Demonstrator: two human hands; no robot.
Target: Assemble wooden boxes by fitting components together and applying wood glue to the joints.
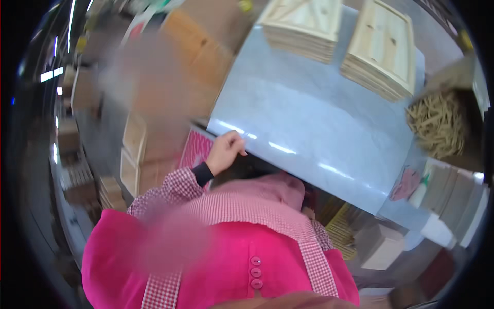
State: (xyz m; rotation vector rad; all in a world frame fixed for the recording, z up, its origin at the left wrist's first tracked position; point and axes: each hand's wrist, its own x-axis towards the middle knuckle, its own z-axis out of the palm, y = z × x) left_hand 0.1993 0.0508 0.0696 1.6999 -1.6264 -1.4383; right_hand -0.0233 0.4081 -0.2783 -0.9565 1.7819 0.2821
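Note:
My left hand is at the near left edge of a table with a shiny blue-grey cover. Its fingers are loosely curled together and nothing shows in them. Only a sliver of my right hand appears, low beside my checked apron under the table's near edge; its fingers are hidden. Toward the far side of the table stand two stacks of pale wooden framed panels, a left stack and a right stack, both apart from my hands.
An open box on the right holds many tan strips. A pink cloth lies by the right table corner. Below it are yellowish slats and a pale box. Wooden frames stand at the left, beside a pink printed panel.

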